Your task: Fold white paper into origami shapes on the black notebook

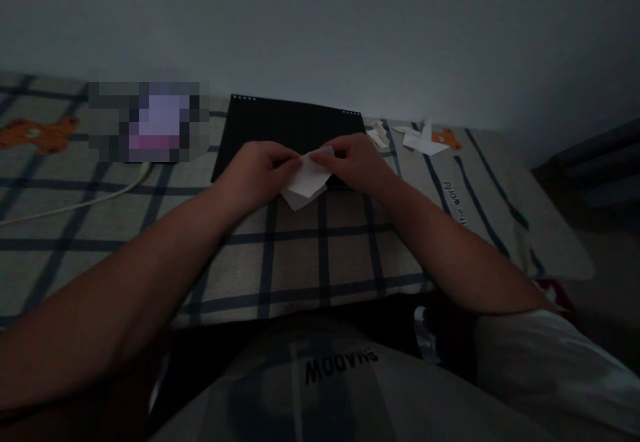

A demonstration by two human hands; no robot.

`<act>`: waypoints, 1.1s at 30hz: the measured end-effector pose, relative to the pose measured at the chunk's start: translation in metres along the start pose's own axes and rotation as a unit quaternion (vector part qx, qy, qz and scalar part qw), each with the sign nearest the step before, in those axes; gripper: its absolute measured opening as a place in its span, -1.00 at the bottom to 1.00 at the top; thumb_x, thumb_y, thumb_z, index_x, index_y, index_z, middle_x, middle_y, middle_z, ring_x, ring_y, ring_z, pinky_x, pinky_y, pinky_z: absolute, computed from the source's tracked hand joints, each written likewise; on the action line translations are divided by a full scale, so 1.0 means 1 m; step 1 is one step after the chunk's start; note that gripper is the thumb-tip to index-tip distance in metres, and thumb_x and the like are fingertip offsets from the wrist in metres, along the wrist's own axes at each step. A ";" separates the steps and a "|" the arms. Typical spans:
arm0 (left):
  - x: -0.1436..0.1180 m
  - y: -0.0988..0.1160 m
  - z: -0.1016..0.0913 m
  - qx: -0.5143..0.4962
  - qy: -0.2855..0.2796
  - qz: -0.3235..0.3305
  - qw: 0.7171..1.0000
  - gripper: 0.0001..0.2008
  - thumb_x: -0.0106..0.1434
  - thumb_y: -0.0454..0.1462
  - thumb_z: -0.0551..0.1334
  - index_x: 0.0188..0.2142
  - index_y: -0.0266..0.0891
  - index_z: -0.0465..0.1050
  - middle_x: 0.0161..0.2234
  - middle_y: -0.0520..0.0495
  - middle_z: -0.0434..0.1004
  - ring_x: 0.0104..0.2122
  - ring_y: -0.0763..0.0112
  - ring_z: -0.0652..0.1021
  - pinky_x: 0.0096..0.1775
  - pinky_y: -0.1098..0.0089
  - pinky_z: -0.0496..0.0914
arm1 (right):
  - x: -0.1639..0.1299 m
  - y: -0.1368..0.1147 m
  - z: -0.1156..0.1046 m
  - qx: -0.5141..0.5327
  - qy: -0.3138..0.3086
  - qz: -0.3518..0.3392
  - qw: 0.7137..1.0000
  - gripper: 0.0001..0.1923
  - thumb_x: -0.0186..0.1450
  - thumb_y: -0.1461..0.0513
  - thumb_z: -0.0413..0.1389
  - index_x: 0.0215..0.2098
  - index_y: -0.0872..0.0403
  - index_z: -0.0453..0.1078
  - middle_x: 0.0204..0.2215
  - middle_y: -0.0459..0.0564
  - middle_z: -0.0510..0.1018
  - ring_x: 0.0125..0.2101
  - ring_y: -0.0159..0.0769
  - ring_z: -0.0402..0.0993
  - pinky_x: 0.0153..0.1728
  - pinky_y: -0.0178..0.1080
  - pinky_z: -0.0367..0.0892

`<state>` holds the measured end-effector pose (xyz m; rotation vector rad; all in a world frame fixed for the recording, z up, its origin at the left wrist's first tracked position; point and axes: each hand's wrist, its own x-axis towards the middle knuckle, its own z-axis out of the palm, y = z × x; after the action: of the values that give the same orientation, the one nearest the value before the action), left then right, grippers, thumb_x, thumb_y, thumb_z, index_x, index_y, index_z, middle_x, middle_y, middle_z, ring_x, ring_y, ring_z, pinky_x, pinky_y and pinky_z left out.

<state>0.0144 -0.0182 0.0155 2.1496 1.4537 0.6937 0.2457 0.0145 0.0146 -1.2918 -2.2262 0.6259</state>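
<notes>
Both hands pinch a small folded sheet of white paper [307,181] above the near edge of a flat black board [295,120]. My left hand [260,170] grips the paper's left side between thumb and bent fingers. On the upper right corner, my right hand [356,161] has its thumb and index finger closed. The paper has at least two layers, with a pointed lower layer hanging toward me. Some of its folds are hidden by the fingers.
A checked cloth [300,255] covers the table. At right lie a folded white paper figure [424,141] and crumpled paper pieces [379,135]. A lit, pixelated phone-like device [160,122] with a white cable [100,201] is at left. A wall [320,35] rises behind.
</notes>
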 end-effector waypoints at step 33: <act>-0.001 0.003 0.000 0.067 -0.023 0.017 0.997 -0.60 0.47 0.00 0.22 -0.14 -0.11 0.81 -0.20 -0.09 0.83 -0.22 0.23 0.72 -0.18 0.32 0.45 | -0.007 -0.015 0.004 -0.018 -0.001 -0.038 0.999 -0.73 0.52 0.21 0.25 0.01 0.03 0.83 -0.20 0.02 0.84 -0.22 -0.18 0.64 -0.19 -0.20 0.41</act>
<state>0.0158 -0.0201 0.0174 2.2802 1.4825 0.5692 0.2369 0.0010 0.0192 -1.2172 -2.2871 0.5608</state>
